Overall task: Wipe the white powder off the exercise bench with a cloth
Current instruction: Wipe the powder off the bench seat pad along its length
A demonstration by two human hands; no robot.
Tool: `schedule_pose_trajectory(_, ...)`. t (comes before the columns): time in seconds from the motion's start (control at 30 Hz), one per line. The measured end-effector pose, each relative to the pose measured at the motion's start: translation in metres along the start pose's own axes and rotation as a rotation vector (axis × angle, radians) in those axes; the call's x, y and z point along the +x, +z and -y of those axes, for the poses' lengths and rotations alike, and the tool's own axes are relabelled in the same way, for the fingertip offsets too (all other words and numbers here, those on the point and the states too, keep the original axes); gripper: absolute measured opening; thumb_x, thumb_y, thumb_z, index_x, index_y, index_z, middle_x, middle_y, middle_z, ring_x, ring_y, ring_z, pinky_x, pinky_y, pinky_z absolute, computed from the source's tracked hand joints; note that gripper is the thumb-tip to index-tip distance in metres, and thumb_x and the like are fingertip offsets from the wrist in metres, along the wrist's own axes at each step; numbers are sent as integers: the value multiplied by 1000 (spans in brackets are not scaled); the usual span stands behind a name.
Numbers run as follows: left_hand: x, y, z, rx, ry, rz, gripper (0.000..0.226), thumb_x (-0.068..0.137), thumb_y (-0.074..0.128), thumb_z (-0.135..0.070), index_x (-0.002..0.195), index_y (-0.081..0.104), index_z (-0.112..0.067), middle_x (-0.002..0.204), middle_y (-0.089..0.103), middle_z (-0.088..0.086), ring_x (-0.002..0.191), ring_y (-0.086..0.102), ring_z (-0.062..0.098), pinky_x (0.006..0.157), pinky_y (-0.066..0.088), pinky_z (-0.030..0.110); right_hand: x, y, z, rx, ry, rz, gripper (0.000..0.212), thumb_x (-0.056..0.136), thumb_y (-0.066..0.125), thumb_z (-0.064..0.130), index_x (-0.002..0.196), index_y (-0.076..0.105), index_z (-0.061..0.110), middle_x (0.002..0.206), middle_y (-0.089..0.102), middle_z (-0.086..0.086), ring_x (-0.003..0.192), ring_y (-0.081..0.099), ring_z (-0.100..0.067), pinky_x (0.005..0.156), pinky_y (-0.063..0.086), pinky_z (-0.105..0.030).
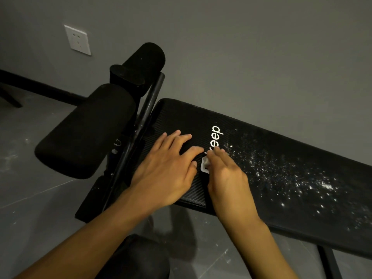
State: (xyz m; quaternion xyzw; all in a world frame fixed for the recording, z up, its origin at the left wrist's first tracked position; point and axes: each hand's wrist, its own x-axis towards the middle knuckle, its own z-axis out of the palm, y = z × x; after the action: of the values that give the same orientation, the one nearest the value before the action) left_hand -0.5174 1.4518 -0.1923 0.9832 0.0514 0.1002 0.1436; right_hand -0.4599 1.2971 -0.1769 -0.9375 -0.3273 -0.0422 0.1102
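On the black exercise bench surface [181, 115] the left hand [169, 168] lies flat, grip apart, while the right hand [227, 176] has its grip clamped on a small white cloth [205, 165] beside the Keep logo [215, 135], with white powder [291, 174] scattered just beyond.

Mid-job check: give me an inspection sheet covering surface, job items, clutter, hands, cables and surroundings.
Surface: black bench pad, its left end free of powder.
Job's things: white powder scattered right of the hands; small white cloth at the fingertips of the right hand.
Clutter: white specks on the floor.
Hands: left hand flat on the pad, fingers straight; right hand pinches the cloth.
Cables: nothing seen.
Surroundings: foam rollers left of the pad; wall socket on the grey wall.
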Motion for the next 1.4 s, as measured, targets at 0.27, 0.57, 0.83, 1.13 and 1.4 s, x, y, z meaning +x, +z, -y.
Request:
schedule_pose_trajectory(0.27,0,-2,0,-12,5,13,54,98,21,-45,147,41,-36,159,32,2,153,18,22,126,13,45,40,-7,0,-6,110,10,48,95,54,0,142,47,9,157,35,-14,149,30,-27,115,35,-37)
schedule_pose_trajectory(0.57,2,-2,0,-4,1,35,57,97,17,-47,149,39,-36,160,30,2,154,16,21,126,13,46,41,-2,-5,-8,28,23,40,93,58,5,132,54,11,144,46,-10,137,45,-26,104,45,-33)
schedule_pose_trajectory(0.83,1,0,-2,1,-15,22,55,97,17,-47,146,40,-35,160,31,1,154,16,20,126,13,45,34,4,7,37,25,-47,44,95,57,5,138,53,8,146,48,-11,137,48,-27,105,46,-35)
schedule_pose_trajectory(1.13,1,-3,-3,-20,-19,10,58,96,17,-48,147,42,-36,159,33,-1,153,18,18,127,12,44,116,8,-12,-55,125,-64,34,95,60,7,128,56,12,140,48,-12,121,57,-26,94,49,-35)
schedule_pose_trajectory(1.4,1,0,-1,-32,-20,-16,36,98,31,-43,124,52,-29,158,36,1,153,19,19,126,14,42,30,-2,2,-31,-94,56,49,88,69,5,136,57,9,146,51,-15,129,57,-29,97,52,-37)
